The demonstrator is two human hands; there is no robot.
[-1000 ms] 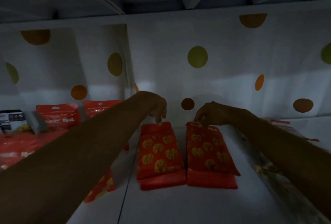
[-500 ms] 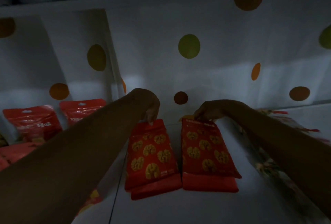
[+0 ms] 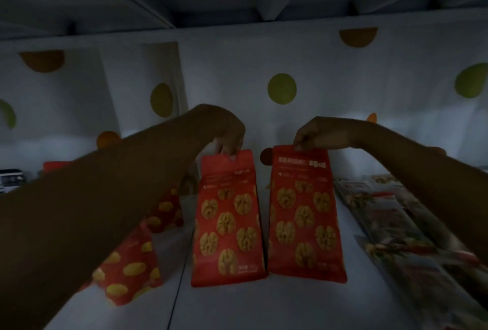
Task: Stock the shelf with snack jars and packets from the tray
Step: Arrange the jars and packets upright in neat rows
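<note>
Two red walnut packets stand side by side on the white shelf (image 3: 264,308), tipped up on their bottom edges. My left hand (image 3: 224,131) pinches the top edge of the left walnut packet (image 3: 227,224). My right hand (image 3: 319,134) pinches the top edge of the right walnut packet (image 3: 303,213). Both packets face me, with their printed walnut fronts showing. The light is dim.
More red packets with yellow nuts (image 3: 132,271) lie at the left, partly behind my left forearm. Long clear packets (image 3: 396,224) lie along the right side. A dotted white back wall (image 3: 282,89) and a vertical divider (image 3: 179,97) close off the shelf bay.
Both packets lay flat on the shelf before; both hands have lifted their top edges, so the packets now stand upright.
</note>
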